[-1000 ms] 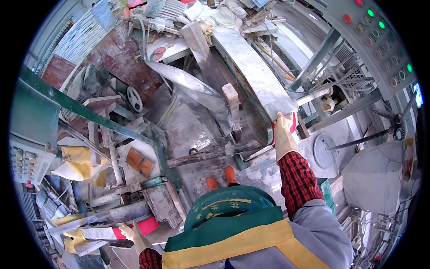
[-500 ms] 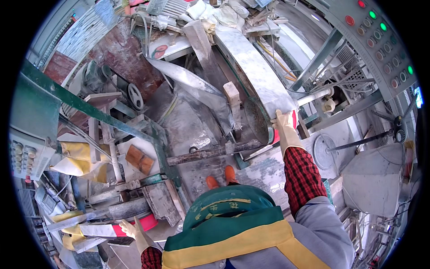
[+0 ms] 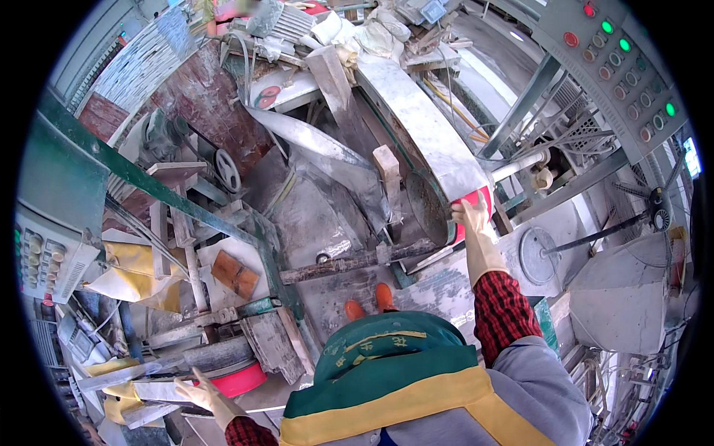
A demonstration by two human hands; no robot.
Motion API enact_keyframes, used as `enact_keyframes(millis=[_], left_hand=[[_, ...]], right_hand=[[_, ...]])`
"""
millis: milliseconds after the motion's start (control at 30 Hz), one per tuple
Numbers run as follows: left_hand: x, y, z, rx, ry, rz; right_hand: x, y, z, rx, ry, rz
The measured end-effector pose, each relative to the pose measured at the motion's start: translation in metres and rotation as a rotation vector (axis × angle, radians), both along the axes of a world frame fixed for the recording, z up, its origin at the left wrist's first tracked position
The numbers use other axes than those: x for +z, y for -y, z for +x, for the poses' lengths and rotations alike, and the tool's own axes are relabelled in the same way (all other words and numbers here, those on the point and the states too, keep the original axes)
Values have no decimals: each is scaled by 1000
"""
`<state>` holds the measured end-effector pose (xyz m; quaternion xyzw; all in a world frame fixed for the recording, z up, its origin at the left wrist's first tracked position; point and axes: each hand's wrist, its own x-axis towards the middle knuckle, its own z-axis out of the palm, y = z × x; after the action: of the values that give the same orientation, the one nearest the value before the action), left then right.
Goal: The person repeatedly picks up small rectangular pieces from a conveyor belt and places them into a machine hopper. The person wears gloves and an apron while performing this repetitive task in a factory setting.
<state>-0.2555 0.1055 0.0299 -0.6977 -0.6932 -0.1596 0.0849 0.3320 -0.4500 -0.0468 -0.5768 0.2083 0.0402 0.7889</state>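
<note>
My right hand, in a cream rubber glove, is at the near end of a long pale belt-like surface. Its fingers are apart and reach to the red rounded end; whether they press on it I cannot tell. Low on the left, my left hand, gloved alike, has its fingers spread beside a second red rounded end. A whitish strip runs left from there, partly behind that hand. Neither hand shows anything held.
A button panel with lit lamps hangs at the upper right, another panel at the left. A green beam crosses the left side. A wooden bar lies before my orange boots. A bent metal sheet stands mid-scene.
My right hand has drawn back toward me a little, showing more of the red end. My left hand has moved leftward and slightly nearer. The view has shifted slightly.
</note>
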Motion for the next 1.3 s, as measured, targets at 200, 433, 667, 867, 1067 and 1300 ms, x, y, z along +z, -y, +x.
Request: enact_keyframes(millis=[200, 433, 667, 867, 1067, 1300], left_hand=[[26, -38, 4, 311, -55, -256], [-30, -35, -26, 307, -174, -61], [-14, -22, -7, 273, -181, -50], [-45, -36, -32, 177, -154, 49], [-39, -22, -25, 186, -186, 81], [-27, 0, -1, 167, -247, 211]], right_hand=[[-83, 61, -59, 24, -47, -253], [-68, 60, -160, 500, -477, -654], [-53, 3, -144, 729, -372, -546], [-66, -52, -118, 928, -176, -501], [-42, -73, -122, 1096, -128, -555], [-80, -3, -132, 1099, -179, -886]])
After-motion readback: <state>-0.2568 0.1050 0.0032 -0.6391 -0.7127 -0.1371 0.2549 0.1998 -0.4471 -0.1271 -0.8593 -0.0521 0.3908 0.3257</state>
